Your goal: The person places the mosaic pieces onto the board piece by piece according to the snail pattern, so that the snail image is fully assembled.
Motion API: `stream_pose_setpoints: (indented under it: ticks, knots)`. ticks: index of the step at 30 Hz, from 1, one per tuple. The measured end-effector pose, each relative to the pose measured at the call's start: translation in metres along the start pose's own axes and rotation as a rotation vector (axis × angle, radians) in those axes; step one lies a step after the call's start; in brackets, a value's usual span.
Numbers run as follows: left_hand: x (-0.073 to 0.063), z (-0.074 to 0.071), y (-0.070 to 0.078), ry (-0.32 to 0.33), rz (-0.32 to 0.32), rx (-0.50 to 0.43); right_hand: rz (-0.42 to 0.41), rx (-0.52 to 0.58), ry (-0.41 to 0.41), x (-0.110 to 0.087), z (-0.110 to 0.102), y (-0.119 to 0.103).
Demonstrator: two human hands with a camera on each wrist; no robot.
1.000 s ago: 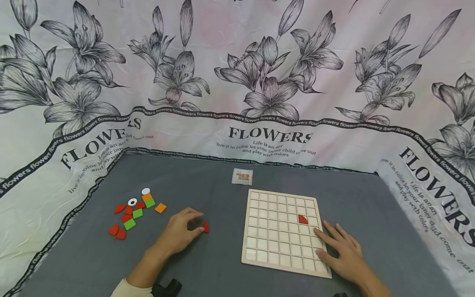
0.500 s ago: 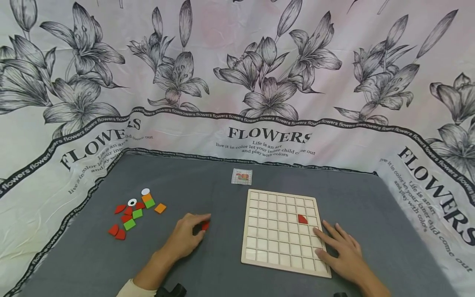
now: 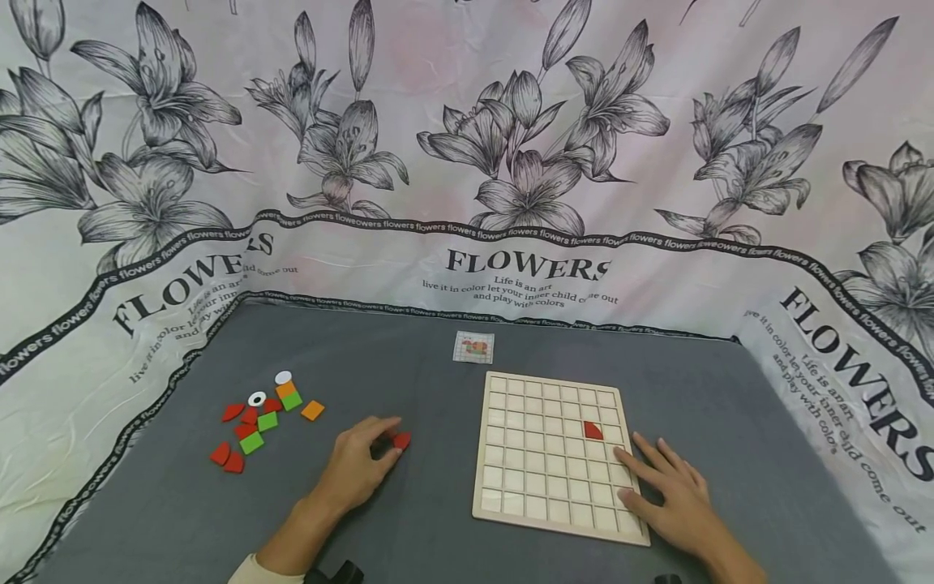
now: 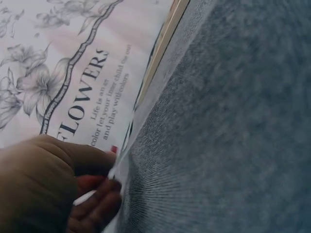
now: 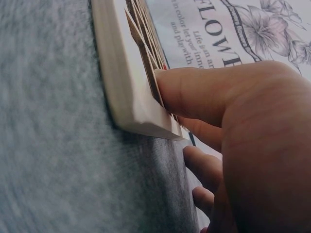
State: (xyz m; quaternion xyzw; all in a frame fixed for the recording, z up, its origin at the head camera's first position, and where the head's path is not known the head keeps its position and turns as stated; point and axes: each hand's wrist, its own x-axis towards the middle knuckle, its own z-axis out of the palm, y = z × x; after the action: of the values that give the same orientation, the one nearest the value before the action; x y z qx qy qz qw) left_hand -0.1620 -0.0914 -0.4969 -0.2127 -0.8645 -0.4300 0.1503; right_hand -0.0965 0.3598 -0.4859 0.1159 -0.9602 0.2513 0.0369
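At the left middle of the grey cloth, in the head view, my left hand (image 3: 359, 462) has its thumb touching or just beside a red quarter-round tile (image 3: 402, 440). The index fingertip arches behind the tile, with a gap visible between them. In the left wrist view, only a sliver of the red tile (image 4: 114, 149) shows past the thumb. My right hand (image 3: 673, 496) lies spread at the right edge of a wooden grid board (image 3: 477, 487). Its thumb and index finger rest on the board's edge. Another red quarter-round tile (image 3: 593, 431) sits in one of the board's cells.
Farther left lie several loose tiles, among them a green square (image 3: 251, 442), an orange square (image 3: 312, 410), a white disc (image 3: 283, 377) and a white ring-like disc (image 3: 257, 399). Behind the board is a small picture card (image 3: 473, 347). Flower-printed cloth (image 3: 525, 276) bounds the back and sides.
My left index finger reached over the red tile, then drew back, leaving more of it visible. The tile has shifted slightly and turned. My right hand and the board stay in place.
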Motion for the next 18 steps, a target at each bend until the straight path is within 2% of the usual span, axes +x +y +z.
stream_pose_setpoints:
  ticks: [5,12,18]
  knots:
    - [0.004,0.001,0.009,0.035,0.019,-0.139,-0.003,0.012,-0.005,0.0,-0.001,0.0]
    - [0.015,0.008,0.028,0.041,0.112,-0.208,0.01,0.024,-0.018,0.0,-0.002,0.001]
    - [0.025,0.021,0.045,0.034,0.137,-0.276,-0.003,0.023,-0.013,-0.001,0.0,0.003]
